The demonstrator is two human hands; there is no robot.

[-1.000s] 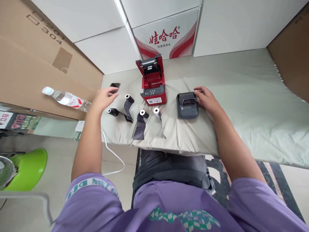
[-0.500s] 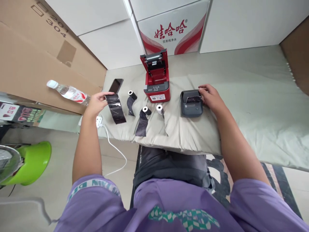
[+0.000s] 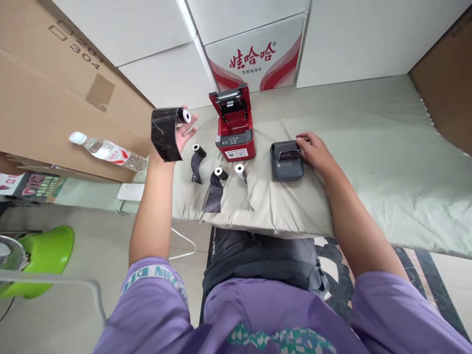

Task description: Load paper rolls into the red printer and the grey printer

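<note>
My left hand [image 3: 183,136] is raised at the left with a paper roll [image 3: 183,116] in it, white core toward me, some fingers stretched out past the roll. A glossy black strip [image 3: 164,137] from this roll curls down across the palm and wrist. My right hand [image 3: 312,151] grips the right upper edge of a dark grey portable printer [image 3: 288,169], with a crumpled black strip in its slot. Between the hands stand three small rolls with dark tails: a left one [image 3: 198,151], a middle one [image 3: 220,174] and a right one [image 3: 240,171].
A red printer [image 3: 236,140] with its lid raised stands behind the rolls. A water bottle [image 3: 110,152] leans by the cardboard box [image 3: 47,98] at left. A white power strip [image 3: 130,191] lies near the bench's front edge. White cartons [image 3: 258,54] line the back.
My left hand has risen and moved away from me, turning the strip so its roll now shows. The phone is now hidden behind that hand. My right hand stays at the grey printer.
</note>
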